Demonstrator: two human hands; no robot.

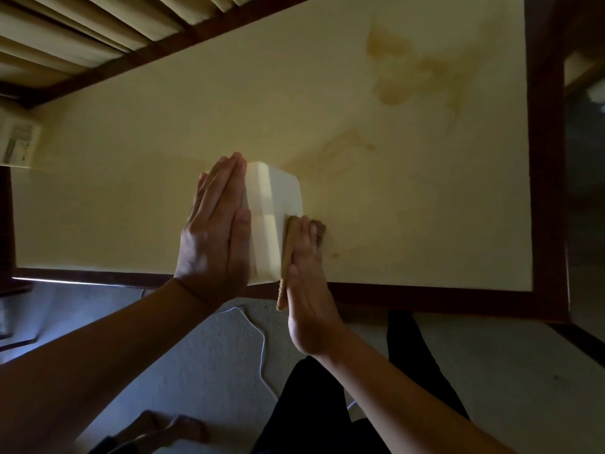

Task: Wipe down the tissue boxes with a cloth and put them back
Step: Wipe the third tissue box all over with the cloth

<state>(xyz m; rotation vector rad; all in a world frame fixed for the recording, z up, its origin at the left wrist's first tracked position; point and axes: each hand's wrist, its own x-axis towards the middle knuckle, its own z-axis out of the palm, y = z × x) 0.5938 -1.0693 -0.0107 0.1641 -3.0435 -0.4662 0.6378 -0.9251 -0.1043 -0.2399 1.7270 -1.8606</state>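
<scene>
A cream tissue box (273,221) stands at the near edge of a pale yellow table (409,204). My left hand (216,231) lies flat against the box's left side, fingers straight and together. My right hand (306,280) presses a tan cloth (287,253) flat against the box's right side, fingers straight. The cloth's lower end sticks out below the table edge. A second white box (18,144) with printed labels shows at the far left edge of the view.
The table has a dark wooden rim (546,158) and brownish stains (415,67) on its far right part. Slatted blinds (82,31) lie behind it. A white cable (262,348) runs over the grey floor below, near my legs and foot.
</scene>
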